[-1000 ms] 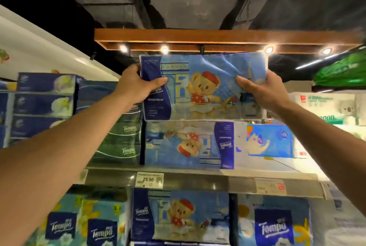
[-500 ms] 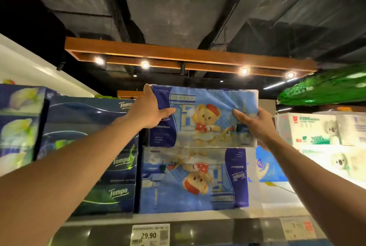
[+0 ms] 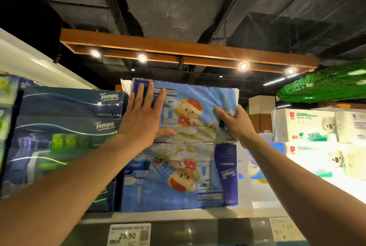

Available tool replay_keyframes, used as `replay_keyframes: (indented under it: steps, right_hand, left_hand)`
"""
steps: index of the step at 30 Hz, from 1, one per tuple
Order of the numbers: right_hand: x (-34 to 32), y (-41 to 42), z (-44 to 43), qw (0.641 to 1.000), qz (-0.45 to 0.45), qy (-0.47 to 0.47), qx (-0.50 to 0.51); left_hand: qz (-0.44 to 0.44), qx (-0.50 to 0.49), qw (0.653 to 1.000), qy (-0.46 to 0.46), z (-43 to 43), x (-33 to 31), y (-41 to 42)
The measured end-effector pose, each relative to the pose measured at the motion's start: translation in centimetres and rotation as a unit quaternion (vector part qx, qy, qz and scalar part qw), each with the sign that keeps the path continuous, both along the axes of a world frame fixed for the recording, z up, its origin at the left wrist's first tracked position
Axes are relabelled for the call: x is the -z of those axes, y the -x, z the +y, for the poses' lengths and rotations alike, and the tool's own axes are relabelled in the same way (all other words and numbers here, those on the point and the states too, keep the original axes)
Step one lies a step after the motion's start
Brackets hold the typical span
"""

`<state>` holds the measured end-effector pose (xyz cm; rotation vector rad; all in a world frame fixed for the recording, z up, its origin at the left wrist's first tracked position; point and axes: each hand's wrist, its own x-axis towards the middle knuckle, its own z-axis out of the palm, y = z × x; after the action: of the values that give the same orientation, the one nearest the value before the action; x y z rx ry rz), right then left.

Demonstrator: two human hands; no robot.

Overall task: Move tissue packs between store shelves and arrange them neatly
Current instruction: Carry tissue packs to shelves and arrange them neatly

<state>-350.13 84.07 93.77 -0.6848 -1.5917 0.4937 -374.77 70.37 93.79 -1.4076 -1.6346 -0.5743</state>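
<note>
Shelf [image 3: 178,214]: two stacked packs near its front edge, against the Tempo stack [image 3: 69,107].
Lower bear pack [image 3: 178,178]: soft footing, likely to sag.
Upper bear pack [image 3: 190,111]: lies on the lower one; an uneven push could skew it or tip it over the front edge.
Left hand [image 3: 142,119]: flat, fingers straight and spread, pressing the pack's left front.
Right hand [image 3: 235,125]: thumb in front, fingers wrapped round the right end, gripping.
</note>
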Motion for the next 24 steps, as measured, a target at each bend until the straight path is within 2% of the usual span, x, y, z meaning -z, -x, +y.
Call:
replay_keyframes:
  steps: [3, 4, 9, 12, 17, 24]
  right_hand:
    - [0.4, -0.7, -0.4, 0.997, -0.051, 0.05, -0.002]
    - [0.7, -1.2, -0.5, 0.996, -0.075, 0.041, 0.005]
    - [3.3, -4.6, -4.6, 0.969, -0.205, -0.133, 0.036]
    - [4.6, -6.8, -7.2, 0.95, -0.252, -0.182, 0.017]
    - [7.0, -10.2, -12.3, 0.939, -0.307, -0.152, 0.029]
    - [13.4, -15.1, -18.4, 0.919, -0.381, -0.101, 0.018]
  left_hand:
    - [-0.005, 0.0, 1.0, -0.008, -0.4, 0.5, 0.0]
    - [-0.009, -0.002, 1.0, -0.008, -0.7, 0.7, -0.2]
    - [-0.051, -0.002, 0.998, 0.021, -3.9, 2.2, -1.7]
    - [-0.061, 0.005, 0.997, 0.049, -6.1, 4.3, -4.4]
    - [-0.071, 0.011, 0.989, 0.129, -10.0, 8.6, -10.8]
    - [-0.093, -0.003, 0.969, 0.229, -15.3, 14.7, -17.5]
